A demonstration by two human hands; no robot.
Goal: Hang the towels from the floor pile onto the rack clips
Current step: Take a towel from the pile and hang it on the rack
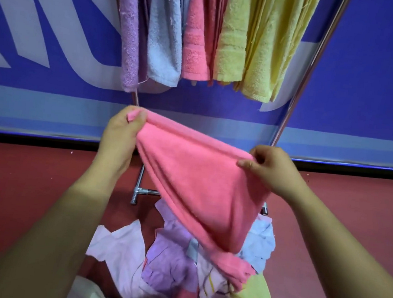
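I had the pink towel [194,187] stretched by its top edge: my left hand [122,131] pinched one corner and my right hand [271,168] pinched the other end. The held edge ran left to right, sloping down toward the right. The rest hung below both grips, its tail touching the floor pile [173,263] by the rack [305,70] foot. The hung towels [197,39] lay above and beyond the hands (clips out of view), with the left hand nearer, I judged.
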